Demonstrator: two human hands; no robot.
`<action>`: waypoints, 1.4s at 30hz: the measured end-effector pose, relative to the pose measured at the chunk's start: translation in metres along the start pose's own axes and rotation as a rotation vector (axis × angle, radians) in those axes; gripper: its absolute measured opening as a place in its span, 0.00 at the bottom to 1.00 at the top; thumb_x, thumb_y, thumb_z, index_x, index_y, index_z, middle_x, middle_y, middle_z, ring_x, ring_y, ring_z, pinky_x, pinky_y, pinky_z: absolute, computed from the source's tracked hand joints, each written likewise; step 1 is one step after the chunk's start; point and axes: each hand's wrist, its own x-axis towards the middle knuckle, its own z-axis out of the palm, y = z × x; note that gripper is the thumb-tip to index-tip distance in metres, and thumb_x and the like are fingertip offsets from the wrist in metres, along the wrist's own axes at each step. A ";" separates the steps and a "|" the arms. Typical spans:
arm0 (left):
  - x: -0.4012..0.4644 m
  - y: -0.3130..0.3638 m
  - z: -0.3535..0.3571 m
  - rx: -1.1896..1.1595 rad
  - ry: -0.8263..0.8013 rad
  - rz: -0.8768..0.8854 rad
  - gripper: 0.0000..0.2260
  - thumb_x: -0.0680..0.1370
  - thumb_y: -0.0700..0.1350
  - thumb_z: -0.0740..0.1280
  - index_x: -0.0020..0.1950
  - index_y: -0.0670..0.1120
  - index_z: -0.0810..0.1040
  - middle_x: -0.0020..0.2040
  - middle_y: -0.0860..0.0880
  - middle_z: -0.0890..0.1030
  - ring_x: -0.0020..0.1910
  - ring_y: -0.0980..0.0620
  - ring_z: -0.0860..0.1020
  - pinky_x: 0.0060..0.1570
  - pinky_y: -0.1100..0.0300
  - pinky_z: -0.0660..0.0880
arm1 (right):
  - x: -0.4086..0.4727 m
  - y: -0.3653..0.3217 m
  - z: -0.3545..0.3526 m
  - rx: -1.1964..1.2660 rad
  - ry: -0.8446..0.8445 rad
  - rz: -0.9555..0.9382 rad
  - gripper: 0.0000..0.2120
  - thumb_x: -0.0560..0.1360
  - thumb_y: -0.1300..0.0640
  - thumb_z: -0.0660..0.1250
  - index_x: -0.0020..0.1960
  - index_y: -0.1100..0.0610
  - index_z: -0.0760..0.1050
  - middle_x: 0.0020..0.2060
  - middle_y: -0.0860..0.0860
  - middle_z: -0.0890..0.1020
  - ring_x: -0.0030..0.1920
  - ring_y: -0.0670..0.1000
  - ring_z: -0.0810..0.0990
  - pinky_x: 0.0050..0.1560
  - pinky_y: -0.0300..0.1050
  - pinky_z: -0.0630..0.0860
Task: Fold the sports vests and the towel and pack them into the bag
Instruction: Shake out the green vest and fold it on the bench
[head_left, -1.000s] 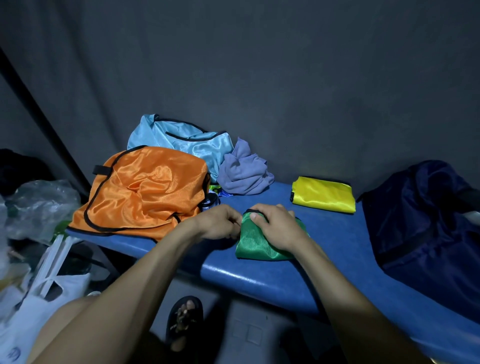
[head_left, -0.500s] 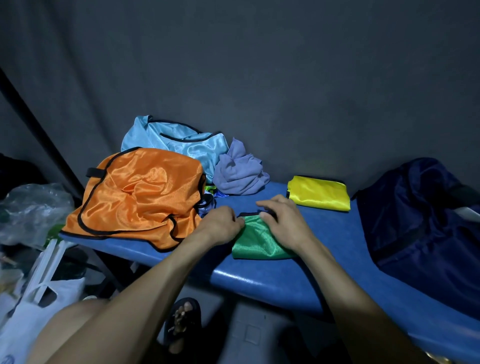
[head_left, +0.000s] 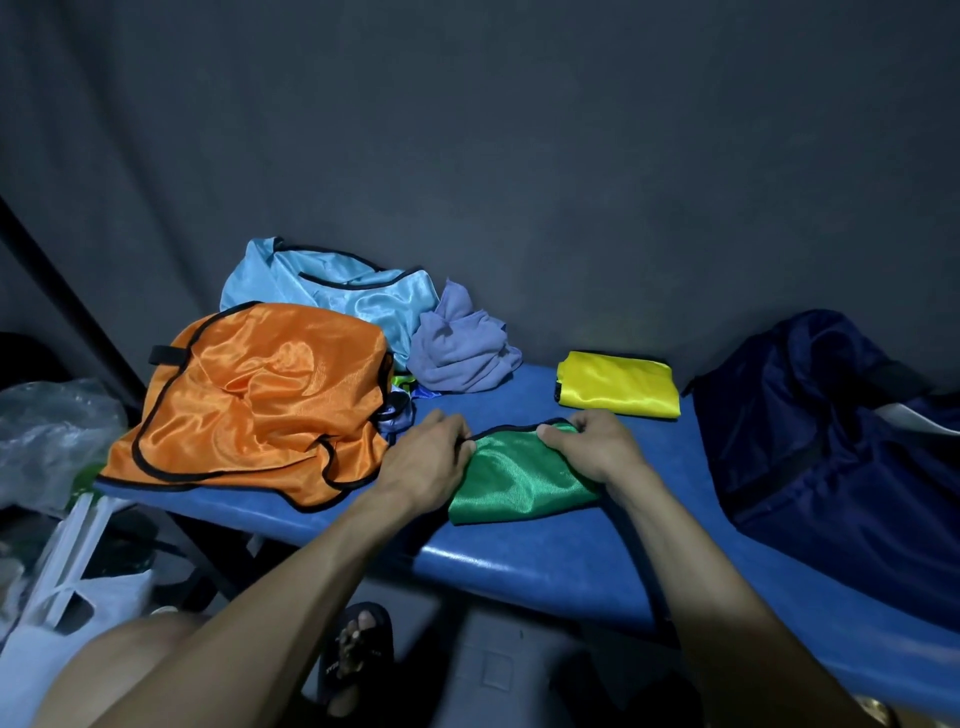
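At the far left a clear plastic bag (head_left: 49, 436) and a white bag (head_left: 78, 618) sit below the table (head_left: 545, 566), off the work area. On the table's left end the orange vest (head_left: 260, 400) lies unfolded and rumpled, with the light blue vest (head_left: 332, 296) behind it and the purple towel (head_left: 462, 348) bunched beside that; all three appear to be waiting their turn. Your left hand (head_left: 423, 457) pinches the left corner of the green vest (head_left: 519, 478) at its black-trimmed top edge, fingers curled on the cloth. Your right hand (head_left: 592, 441) grips the same edge at the right corner, thumb on top; holding both corners likely keeps the slippery fabric square while the fold is set. The green vest lies at the table's near edge, already reduced to a small packet. Behind it, apart, the yellow vest (head_left: 615, 384) lies folded flat, probably staged for packing. The navy bag (head_left: 831, 441) stands at the right end, within reach.
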 end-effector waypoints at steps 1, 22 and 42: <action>0.000 -0.003 0.001 -0.017 -0.004 0.020 0.07 0.83 0.51 0.62 0.53 0.49 0.75 0.52 0.49 0.75 0.51 0.45 0.77 0.54 0.49 0.74 | -0.001 -0.003 0.001 0.139 0.004 0.017 0.15 0.73 0.45 0.77 0.40 0.53 0.74 0.39 0.50 0.82 0.42 0.54 0.82 0.42 0.47 0.77; 0.044 0.018 -0.020 -0.564 -0.721 0.085 0.13 0.79 0.48 0.66 0.51 0.37 0.76 0.45 0.47 0.76 0.45 0.53 0.74 0.50 0.60 0.71 | -0.010 0.002 -0.063 0.569 -0.169 -0.300 0.09 0.70 0.59 0.78 0.49 0.58 0.83 0.46 0.53 0.81 0.44 0.49 0.82 0.47 0.41 0.78; 0.201 0.118 0.065 -0.613 0.239 -0.254 0.07 0.80 0.44 0.71 0.48 0.46 0.72 0.38 0.53 0.75 0.42 0.51 0.74 0.40 0.61 0.65 | 0.083 0.035 -0.097 0.103 0.480 -0.170 0.22 0.77 0.59 0.71 0.70 0.55 0.73 0.65 0.54 0.70 0.62 0.53 0.76 0.64 0.35 0.65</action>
